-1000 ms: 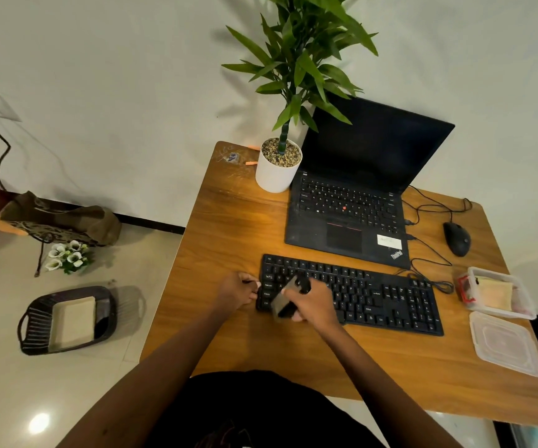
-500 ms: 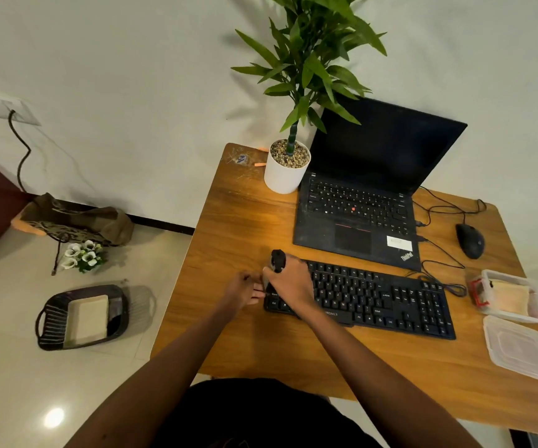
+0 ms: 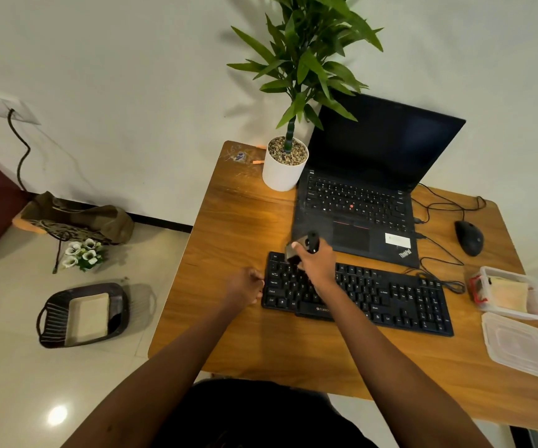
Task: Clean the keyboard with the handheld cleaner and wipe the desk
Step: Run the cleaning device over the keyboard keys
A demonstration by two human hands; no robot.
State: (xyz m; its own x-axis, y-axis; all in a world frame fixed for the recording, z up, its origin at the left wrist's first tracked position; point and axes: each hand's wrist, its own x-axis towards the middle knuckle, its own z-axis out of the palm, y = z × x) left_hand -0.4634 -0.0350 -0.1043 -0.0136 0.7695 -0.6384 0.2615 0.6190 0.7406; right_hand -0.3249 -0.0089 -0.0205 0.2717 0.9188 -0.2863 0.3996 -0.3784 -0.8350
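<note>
Currently right hand (image 3: 317, 265) wraps tight round the handheld cleaner (image 3: 296, 248), its lower end over the top-left keys of the keyboard (image 3: 390, 295). Left hand (image 3: 244, 287), fingers curled, pinches the keyboard's left edge. Keyboard flat on bench (image 3: 238, 221), just before laptop (image 3: 351, 202).

keyboard (image 3: 390, 299) 1 | handheld cleaner (image 3: 296, 248) 1 | laptop (image 3: 358, 202) 1 | mouse (image 3: 469, 237) 1 | plant (image 3: 282, 174) 1 | basket (image 3: 54, 321) 1 | hands (image 3: 243, 289) (image 3: 317, 261) 2
</note>
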